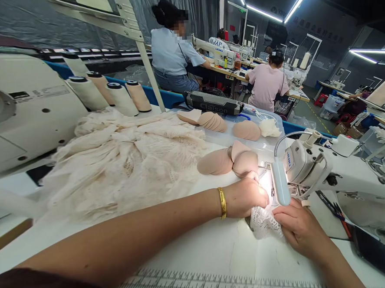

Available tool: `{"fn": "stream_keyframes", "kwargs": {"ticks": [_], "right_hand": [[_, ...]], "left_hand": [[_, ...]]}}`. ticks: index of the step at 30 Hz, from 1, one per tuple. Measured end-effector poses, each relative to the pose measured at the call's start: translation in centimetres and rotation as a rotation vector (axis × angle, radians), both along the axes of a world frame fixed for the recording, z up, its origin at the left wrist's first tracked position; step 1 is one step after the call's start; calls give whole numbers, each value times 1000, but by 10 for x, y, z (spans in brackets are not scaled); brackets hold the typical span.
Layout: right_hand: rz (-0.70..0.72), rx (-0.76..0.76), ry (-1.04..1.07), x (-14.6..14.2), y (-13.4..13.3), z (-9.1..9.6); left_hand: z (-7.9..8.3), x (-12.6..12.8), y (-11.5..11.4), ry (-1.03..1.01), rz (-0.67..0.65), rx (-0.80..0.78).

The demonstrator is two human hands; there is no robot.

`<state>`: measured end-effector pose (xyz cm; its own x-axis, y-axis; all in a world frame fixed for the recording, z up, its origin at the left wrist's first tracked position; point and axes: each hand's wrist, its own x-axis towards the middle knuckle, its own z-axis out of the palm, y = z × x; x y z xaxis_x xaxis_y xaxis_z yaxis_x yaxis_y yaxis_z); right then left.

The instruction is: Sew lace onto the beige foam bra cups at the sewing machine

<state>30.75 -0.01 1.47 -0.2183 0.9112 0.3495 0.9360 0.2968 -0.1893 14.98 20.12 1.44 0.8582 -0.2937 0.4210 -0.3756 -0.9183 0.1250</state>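
Observation:
A piece of white lace (265, 223) lies under the lit head of a white sewing machine (327, 166). My left hand (249, 197), with a gold bracelet (222, 203) at the wrist, is closed on the lace's left side, its fingers curled down. From the right, my right hand (303, 226) pinches the lace's other edge close to the needle area. A pale lamp (280, 182) on a bent neck partly hides the needle. Beige bra cups (215, 162) sit in stacks just beyond my left hand.
A heap of cream lace fabric (128, 156) covers the table's left side, before several thread cones (121, 98). More cups rest on a clear plastic lid (269, 117). A printed ruler (220, 283) runs along the front; scissors (329, 205) and a phone (378, 254) lie right.

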Motion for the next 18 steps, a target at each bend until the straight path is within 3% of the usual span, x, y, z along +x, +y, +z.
{"fn": "stream_keyframes", "kwargs": {"ticks": [7,12,18], "right_hand": [[-20,16,15,2,1,2],[-63,54,-23,4,1,1],[-258,87,-132,10,-3,-10]], "left_hand": [[-5,2,2,-147,-48,150],[-7,3,0,-185,-10,232],[-19,8,-11,-203,85,207]]}}
